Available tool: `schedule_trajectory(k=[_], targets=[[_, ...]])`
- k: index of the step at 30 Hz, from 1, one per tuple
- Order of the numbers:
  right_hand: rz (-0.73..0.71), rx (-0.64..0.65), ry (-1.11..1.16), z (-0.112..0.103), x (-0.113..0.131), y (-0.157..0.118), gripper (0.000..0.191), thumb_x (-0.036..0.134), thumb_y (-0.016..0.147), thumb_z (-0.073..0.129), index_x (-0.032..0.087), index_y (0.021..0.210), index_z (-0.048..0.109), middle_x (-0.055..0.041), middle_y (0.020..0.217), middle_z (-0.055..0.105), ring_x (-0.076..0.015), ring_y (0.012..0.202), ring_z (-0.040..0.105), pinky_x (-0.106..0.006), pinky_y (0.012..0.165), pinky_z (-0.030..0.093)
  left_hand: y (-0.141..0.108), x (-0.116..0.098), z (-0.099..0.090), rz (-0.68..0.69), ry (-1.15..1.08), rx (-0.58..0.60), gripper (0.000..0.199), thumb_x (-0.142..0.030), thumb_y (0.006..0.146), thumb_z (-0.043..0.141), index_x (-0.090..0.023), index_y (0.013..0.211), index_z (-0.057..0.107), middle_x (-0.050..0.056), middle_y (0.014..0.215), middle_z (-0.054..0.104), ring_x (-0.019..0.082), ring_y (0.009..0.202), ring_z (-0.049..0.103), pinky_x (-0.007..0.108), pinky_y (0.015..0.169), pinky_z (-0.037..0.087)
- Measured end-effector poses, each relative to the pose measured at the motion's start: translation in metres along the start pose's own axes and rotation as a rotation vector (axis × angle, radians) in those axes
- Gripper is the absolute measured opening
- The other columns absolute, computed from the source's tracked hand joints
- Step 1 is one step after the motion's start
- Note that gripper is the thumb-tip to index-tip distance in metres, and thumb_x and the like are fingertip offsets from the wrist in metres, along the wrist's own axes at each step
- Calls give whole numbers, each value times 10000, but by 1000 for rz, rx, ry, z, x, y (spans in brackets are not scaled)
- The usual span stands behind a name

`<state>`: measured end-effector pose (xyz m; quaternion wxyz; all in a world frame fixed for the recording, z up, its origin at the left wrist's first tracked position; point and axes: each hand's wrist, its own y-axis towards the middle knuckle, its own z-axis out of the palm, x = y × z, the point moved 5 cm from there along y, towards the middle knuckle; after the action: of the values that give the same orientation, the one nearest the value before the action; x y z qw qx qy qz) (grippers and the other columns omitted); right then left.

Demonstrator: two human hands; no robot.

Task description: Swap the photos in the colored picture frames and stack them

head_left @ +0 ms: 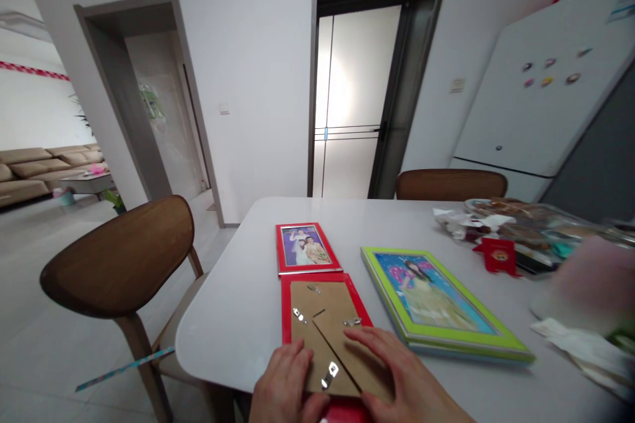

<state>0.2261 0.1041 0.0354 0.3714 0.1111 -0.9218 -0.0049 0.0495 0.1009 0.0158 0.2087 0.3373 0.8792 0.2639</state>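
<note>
A red picture frame (pixel 286 307) lies face down near the table's front edge, its brown backing board (pixel 310 310) facing up. Metal turn clips (pixel 330 375) sit around the board, and a dark slit runs diagonally across it. My left hand (pixel 285 380) holds the lower left side, fingers curled on the edge and thumb at the bottom. Over the right side arches my right hand (pixel 397 373), its fingers near the right clip and its thumb at the lower edge. Just beyond lies a second red picture frame (pixel 279 251), face up with a photo showing.
To the right lies a green picture frame (pixel 417 334) with a photo, apparently stacked on another. Farther right are a red packet (pixel 499 256), plastic-wrapped items and crumpled tissue (pixel 580 350). Brown chairs stand at the left (pixel 124 258) and far side (pixel 451 184) of the white table (pixel 223 317).
</note>
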Motion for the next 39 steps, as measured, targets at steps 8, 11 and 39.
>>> schedule_trajectory(k=[8, 11, 39], targets=[[-37, -16, -86, 8, -17, 1, 546, 174, 557, 501, 212, 1101, 521, -79, 1194, 462, -216, 1121, 383, -356, 975, 263, 4, 1, 14, -76, -74, 94, 377, -176, 608, 648, -155, 966, 533, 110, 1005, 619, 231, 913, 579, 349, 786, 505], [-53, -25, -96, 11, -14, 2, 529, 179, 566, 505, 212, 1094, 527, -79, 1180, 468, -217, 1109, 393, -358, 965, 278, 8, 0, 10, -75, -63, 128, 324, -214, 614, 657, -148, 914, 555, 117, 1001, 624, 241, 910, 581, 381, 789, 500], [-130, -188, -320, 4, -18, 30, 278, 229, 772, 387, 194, 964, 585, -87, 931, 529, -196, 857, 472, -340, 760, 380, 11, 6, 10, -215, -176, 308, 367, -324, 608, 646, -137, 911, 556, 167, 1153, 524, 293, 1073, 471, 518, 921, 339]])
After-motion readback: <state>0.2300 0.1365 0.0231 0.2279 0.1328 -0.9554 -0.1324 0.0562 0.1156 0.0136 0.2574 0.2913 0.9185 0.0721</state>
